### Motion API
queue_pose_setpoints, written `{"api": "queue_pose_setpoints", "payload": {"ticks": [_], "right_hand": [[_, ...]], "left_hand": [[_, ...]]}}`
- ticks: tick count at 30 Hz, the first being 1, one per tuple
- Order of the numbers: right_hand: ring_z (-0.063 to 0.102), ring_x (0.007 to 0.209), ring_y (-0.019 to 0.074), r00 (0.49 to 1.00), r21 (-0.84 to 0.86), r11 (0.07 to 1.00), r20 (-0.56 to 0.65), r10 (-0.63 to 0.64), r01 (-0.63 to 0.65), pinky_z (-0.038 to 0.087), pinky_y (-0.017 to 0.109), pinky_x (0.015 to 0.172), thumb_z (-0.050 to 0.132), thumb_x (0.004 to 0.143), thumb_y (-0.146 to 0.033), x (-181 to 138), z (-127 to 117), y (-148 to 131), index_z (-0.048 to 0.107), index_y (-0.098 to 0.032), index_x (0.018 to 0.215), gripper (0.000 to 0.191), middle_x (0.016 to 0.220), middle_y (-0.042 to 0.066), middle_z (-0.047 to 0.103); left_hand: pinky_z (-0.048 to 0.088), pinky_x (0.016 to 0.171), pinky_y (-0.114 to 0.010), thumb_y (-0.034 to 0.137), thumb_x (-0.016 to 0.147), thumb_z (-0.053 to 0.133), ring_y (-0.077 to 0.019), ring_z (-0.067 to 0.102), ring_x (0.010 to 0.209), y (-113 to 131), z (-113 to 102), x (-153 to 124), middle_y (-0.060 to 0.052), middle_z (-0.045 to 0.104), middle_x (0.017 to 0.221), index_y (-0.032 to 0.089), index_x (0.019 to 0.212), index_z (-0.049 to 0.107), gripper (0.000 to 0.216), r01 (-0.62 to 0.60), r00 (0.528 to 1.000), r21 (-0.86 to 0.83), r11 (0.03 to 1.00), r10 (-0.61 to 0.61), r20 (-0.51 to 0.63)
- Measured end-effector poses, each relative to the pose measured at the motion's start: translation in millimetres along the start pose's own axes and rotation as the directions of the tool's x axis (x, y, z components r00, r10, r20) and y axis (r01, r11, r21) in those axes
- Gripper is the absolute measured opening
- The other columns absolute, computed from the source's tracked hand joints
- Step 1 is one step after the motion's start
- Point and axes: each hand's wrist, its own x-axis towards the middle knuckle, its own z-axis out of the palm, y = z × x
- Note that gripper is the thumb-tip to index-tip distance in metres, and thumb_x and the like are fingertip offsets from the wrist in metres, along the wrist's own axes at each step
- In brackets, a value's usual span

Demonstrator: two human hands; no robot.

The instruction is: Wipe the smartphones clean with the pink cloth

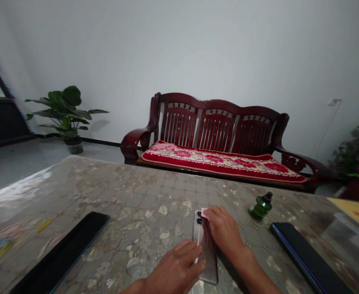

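Observation:
A silver smartphone (208, 269) lies back side up on the table, its camera lenses at the far end. My left hand (179, 265) rests on the phone's lower left part, fingers stretched out and lying over its back. At the far right corner, my right hand (224, 226) is closed on a small pink cloth (204, 213), which touches the phone beside the lenses. Most of the cloth is hidden under my fingers. To the right of my right hand stands a small green bottle (261, 206) with a black top.
A dark phone-like slab (66, 249) lies on the left, another (308, 257) on the right. Rubber bands (3, 243) are scattered at far left. A clear plastic box (349, 234) and yellow paper (355, 210) sit right. Beyond the patterned table (130, 204) stands a wooden bench (216, 122).

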Motion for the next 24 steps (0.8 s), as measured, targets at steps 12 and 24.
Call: {"api": "queue_pose_setpoints", "payload": {"ticks": [12,24], "right_hand": [[0.058,0.091,0.0210,1.000,0.037,0.999,-0.013,0.011,-0.011,0.040,0.031,0.082,0.051,0.089,-0.009,-6.1,0.9,2.0,0.072,-0.023,0.094,0.025,0.094,0.004,0.068],[0.054,0.087,0.0202,0.999,0.102,0.994,0.004,-0.041,0.040,0.038,0.030,0.078,0.057,0.082,-0.007,-17.6,-0.7,4.9,0.070,-0.021,0.089,0.020,0.089,0.004,0.065]], "left_hand": [[0.048,0.105,-0.036,0.028,0.098,0.052,-0.0217,0.064,0.111,-5.4,16.4,-2.7,-0.008,0.068,0.116,0.021,0.114,0.060,0.020,-0.035,0.997,0.037,0.999,0.038,-0.063],[0.048,0.107,-0.036,0.025,0.097,0.052,-0.0207,0.065,0.113,-8.2,16.2,-4.4,-0.007,0.069,0.121,0.020,0.114,0.060,0.019,-0.068,0.991,0.068,0.995,0.075,-0.108]]}}
